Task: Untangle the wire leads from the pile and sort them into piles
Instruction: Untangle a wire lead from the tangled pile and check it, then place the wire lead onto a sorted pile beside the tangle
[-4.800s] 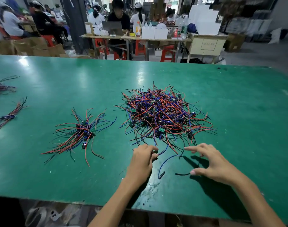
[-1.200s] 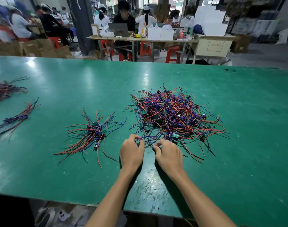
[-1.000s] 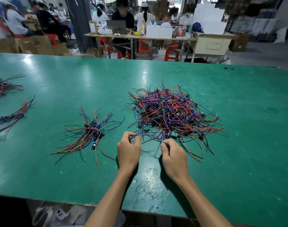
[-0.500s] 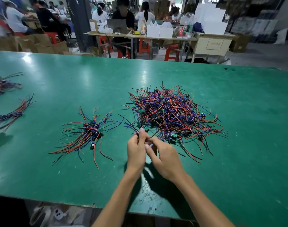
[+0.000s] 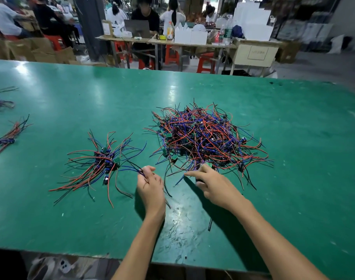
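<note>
Head view, read from left to right. Two small sorted bundles [image 5: 5,138] lie at the far left edge of the green table [image 5: 293,199], well apart from the work area. Next comes the sorted pile [image 5: 104,162], a fan of red, blue and black leads with small green boards at its centre.

Just right of that pile, the left hand [image 5: 150,184] has its fingers curled around one wire lead [image 5: 132,167], pinching the strands near their ends. The lead runs from the fingers toward the sorted pile. A further black strand trails from under the hand toward the near table edge.

The right hand [image 5: 215,182] is extended with relaxed fingers, index pointing left. Its fingertips rest at the near edge of the tangled pile [image 5: 205,138]. It grips nothing visible.

The tangled pile holds most of the leads, so sorting is judged to be at an early stage.

Hazards:
- The held lead may snag strands of the sorted pile and drag them out of order when released.
- Pulling from the tangled pile with one hand may lift several interlocked leads together.
- Loose strands near the table edge may slide off.
</note>
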A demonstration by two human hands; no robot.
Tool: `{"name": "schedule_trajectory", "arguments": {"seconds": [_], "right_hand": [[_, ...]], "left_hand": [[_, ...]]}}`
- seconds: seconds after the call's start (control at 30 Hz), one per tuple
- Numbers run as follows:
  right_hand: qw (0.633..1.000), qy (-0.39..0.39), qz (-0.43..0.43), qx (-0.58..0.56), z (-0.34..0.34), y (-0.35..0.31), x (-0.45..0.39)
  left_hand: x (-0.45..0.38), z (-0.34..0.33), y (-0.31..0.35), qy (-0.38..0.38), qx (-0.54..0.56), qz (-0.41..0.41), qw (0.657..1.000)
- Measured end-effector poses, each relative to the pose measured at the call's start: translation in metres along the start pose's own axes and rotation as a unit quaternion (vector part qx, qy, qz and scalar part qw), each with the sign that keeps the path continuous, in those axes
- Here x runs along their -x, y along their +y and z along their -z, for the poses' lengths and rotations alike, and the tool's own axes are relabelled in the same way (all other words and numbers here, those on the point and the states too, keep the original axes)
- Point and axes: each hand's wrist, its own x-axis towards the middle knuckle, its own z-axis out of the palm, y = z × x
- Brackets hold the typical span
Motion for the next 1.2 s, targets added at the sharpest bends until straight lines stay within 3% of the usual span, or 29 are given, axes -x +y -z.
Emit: {"name": "schedule_trajectory", "arguments": {"seconds": [0.1,0.27,0.33,0.47,0.53,0.6,0.67,0.73,0.8,0.97,1.2], "right_hand": [[0.995,0.035,0.034,0.085,-0.005,-0.004,-0.010],[0.989,0.102,0.058,0.094,-0.010,-0.010,-0.021],[0.991,0.129,0.032,-0.018,-0.010,-0.014,-0.020],[0.933,0.212,-0.009,-0.289,0.004,-0.025,-0.018],[0.933,0.168,0.000,-0.319,0.015,-0.025,-0.011],[0.956,0.096,0.020,-0.275,0.025,-0.017,0.000],[0.973,-0.058,0.022,-0.222,0.038,-0.002,0.014],[0.964,-0.210,0.019,-0.164,0.047,0.009,0.027],[0.960,-0.253,0.023,-0.120,0.047,0.014,0.036],[0.974,-0.197,0.043,-0.100,0.034,0.014,0.043],[0.998,-0.028,-0.013,-0.059,0.016,-0.007,0.038]], "left_hand": [[0.002,-0.004,0.001,-0.012,0.025,0.012,1.000],[0.006,0.002,-0.002,-0.044,-0.009,-0.003,0.999],[0.007,0.003,-0.001,-0.063,-0.017,-0.017,0.998],[0.010,0.003,-0.001,-0.104,-0.036,-0.025,0.994],[0.009,0.004,-0.003,-0.120,-0.047,-0.029,0.991],[0.008,0.005,-0.006,-0.122,-0.045,-0.024,0.991],[0.007,0.006,-0.007,-0.119,-0.041,-0.019,0.992],[0.007,0.006,-0.008,-0.121,-0.044,-0.023,0.991],[0.007,0.006,-0.008,-0.129,-0.045,-0.022,0.990],[0.007,0.006,-0.008,-0.134,-0.044,-0.023,0.990],[0.008,0.006,-0.008,-0.132,-0.064,-0.034,0.989]]}}
